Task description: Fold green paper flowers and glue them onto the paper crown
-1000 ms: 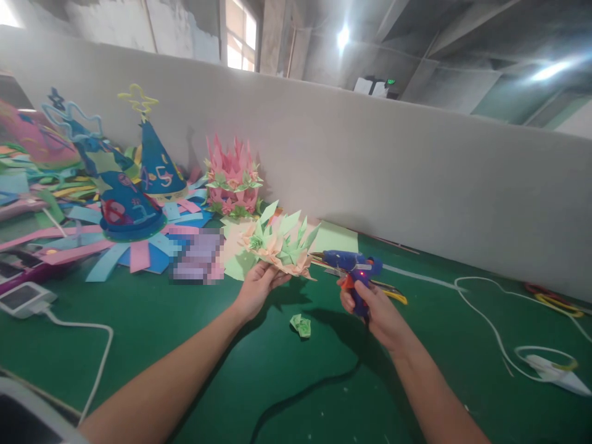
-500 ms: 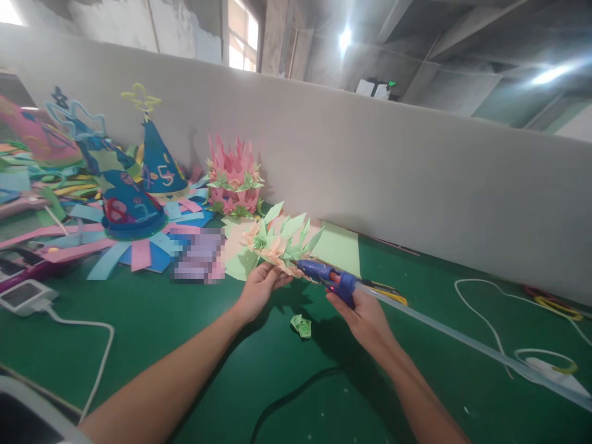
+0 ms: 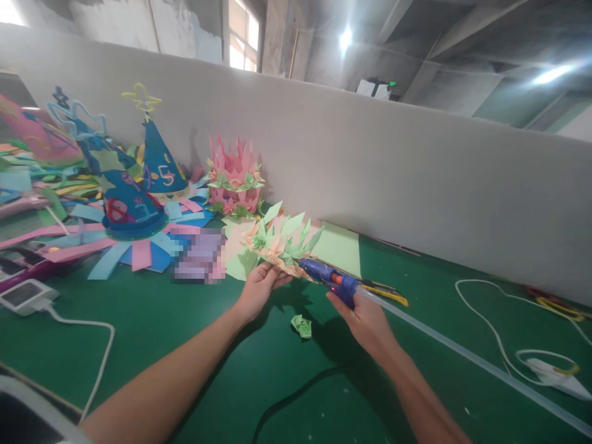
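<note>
Left hand: the left hand (image 3: 257, 291) has thumb and fingers pinched on the lower edge of the spiky green-and-peach folded-paper crown (image 3: 283, 243).
Right hand: the right hand (image 3: 365, 317) is wrapped around the blue plastic glue gun (image 3: 327, 275) – a long translucent glue stick (image 3: 462, 338) runs out of its back, over the right forearm's outer side.
Crown: held up above the desk, between the hands, the gun's nozzle at its lower right edge.
Below the hands: a small light-green folded-paper flower (image 3: 301, 327) lies on the green desk (image 3: 277, 382).
Beyond the left hand: a pink-and-green tiered paper crown (image 3: 235, 179) – upright, near the pale partition (image 3: 393, 172).
Left of the left hand: blue cone-shaped paper hats (image 3: 132, 206) with paper strips around them.
</note>
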{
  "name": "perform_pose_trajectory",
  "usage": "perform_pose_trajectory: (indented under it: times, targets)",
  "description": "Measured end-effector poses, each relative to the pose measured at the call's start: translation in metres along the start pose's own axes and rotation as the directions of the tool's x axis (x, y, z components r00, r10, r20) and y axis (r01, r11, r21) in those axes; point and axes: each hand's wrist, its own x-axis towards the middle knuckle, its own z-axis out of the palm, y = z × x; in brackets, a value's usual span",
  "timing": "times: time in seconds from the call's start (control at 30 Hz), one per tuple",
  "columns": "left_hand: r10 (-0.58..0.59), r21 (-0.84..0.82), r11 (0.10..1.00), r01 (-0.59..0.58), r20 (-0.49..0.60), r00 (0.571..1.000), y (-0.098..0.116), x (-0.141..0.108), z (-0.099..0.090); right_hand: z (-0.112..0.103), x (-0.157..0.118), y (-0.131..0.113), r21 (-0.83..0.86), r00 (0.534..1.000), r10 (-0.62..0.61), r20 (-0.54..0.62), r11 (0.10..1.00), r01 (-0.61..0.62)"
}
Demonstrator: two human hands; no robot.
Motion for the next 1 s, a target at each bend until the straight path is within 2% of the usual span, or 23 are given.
perform_pose_trajectory:
  times: [0.4,0.73,1.0]
  targets:
    - [0.002,0.002,1.000,-0.002,0.014,1.000,-0.0014,0.0004,-0.0011,0.0027,-0.0017,0.0000,-0.143,0.987,-0.161,0.006,0.977,0.160]
    - [0.006,0.026,1.000,-0.007,0.030,1.000,-0.0019,-0.0009,-0.0006,0.0008,-0.0017,-0.0045,-0.088,0.985,-0.175,0.015,0.981,0.175]
    - [0.029,0.024,0.999,-0.030,0.040,0.999,-0.0043,0.0008,-0.0028,-0.0023,-0.0015,0.0029,-0.059,0.993,-0.118,-0.017,0.991,0.117]
